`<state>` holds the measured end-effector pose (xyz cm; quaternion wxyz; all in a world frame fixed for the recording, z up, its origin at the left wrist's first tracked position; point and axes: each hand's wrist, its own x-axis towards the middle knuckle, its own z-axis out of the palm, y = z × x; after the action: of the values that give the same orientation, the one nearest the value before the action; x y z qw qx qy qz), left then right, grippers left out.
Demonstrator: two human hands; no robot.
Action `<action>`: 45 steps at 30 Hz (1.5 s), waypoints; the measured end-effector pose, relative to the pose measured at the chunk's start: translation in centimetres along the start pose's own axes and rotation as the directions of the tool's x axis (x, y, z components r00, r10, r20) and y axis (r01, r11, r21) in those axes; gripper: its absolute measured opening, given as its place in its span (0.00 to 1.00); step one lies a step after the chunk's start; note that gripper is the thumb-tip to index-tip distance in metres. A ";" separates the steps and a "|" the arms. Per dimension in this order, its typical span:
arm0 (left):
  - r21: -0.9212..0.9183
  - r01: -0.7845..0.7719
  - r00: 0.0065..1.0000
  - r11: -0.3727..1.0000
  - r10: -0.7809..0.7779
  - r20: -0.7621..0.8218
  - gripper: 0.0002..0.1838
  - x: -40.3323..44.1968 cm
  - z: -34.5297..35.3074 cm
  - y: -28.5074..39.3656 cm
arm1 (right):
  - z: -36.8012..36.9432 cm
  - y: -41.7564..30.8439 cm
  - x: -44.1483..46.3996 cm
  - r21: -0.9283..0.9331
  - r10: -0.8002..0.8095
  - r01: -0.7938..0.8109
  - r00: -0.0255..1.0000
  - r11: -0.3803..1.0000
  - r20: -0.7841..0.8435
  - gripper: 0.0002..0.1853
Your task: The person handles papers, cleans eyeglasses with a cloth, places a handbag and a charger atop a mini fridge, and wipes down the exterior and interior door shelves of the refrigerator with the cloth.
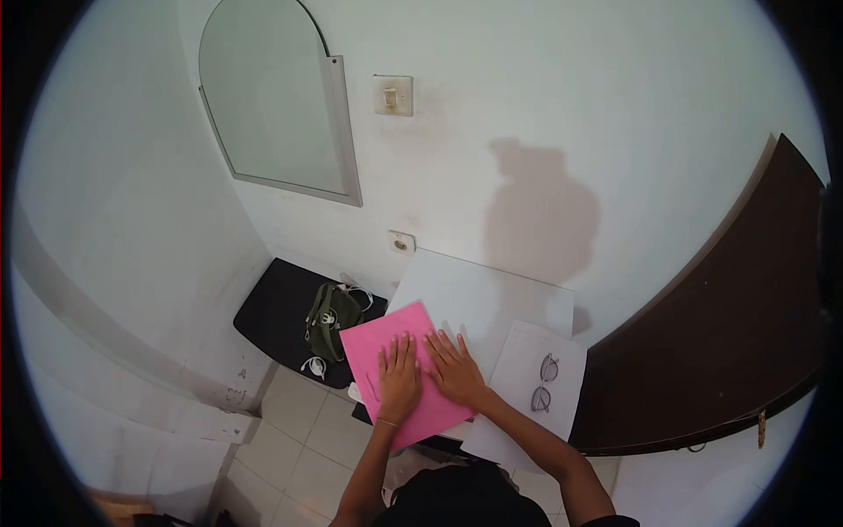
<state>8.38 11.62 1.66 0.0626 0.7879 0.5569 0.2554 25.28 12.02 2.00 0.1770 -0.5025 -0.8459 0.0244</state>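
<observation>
- Both hands lie flat and pinch nothing: the left hand (400, 378) and the right hand (455, 367) each press palm-down with fingers extended on the pink sheet (430, 415), side by side.
- White table (457, 279), the largest support here: the pink sheet rests on its left part, tilted to the edges, and seems to reach past the left side.
- Pink sheet: probably light, and stiffer than plain paper, like card. I cannot tell whether it is 1 layer or a folder. It likely slides easily and creases if squeezed, so 2 opposite edges, or the overhanging left edge, look the best places to take hold.
- White paper (520, 353): beside it on the right, thin and likely limp; a wide hold by 2 corners would suit it.
- Glasses (549, 367): on the white paper, probably light and the most fragile thing; the frame is the place to grip, not the lenses.
- Writing, on the larger thing first: the white paper has faint marks near its top, too small to read; the pink sheet has 1 short dark line left of the left hand, no letters. I can read no brand or label.
</observation>
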 end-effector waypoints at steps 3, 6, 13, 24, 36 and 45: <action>0.000 0.000 1.000 1.000 0.000 0.008 0.30 0.0 -0.1 0.0 | -0.8 -0.4 -1.6 -0.029 -0.005 0.006 0.998 1.000 0.057 0.37; -0.003 0.000 1.000 1.000 0.000 -0.001 0.30 0.0 0.1 -0.1 | -1.5 -0.7 -3.1 -0.066 -0.001 0.009 0.993 0.998 0.122 0.39; -0.010 0.007 1.000 1.000 -0.007 -0.003 0.30 0.0 -0.3 0.1 | -2.3 -0.8 -5.8 -0.075 -0.021 0.038 0.978 0.996 0.208 0.49; 0.013 -0.008 1.000 1.000 0.008 -0.027 0.29 0.0 0.4 -0.3 | -4.1 -1.9 -10.3 -0.144 -0.010 0.063 0.940 0.988 0.341 0.54; 0.004 -0.020 0.999 1.000 0.020 -0.037 0.29 -0.2 0.4 -0.2 | -6.7 -4.3 -14.1 -0.260 0.065 0.086 0.851 0.962 0.522 0.52; -0.298 -0.069 0.989 0.952 0.027 -0.143 0.26 -0.9 -4.2 0.4 | -7.9 -5.8 -7.0 0.229 0.233 -0.254 0.966 0.940 0.114 0.23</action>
<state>6.50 9.91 5.16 0.1375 0.7629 0.4949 0.3927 26.01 2.04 8.75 0.1962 -0.5767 -0.7746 0.1703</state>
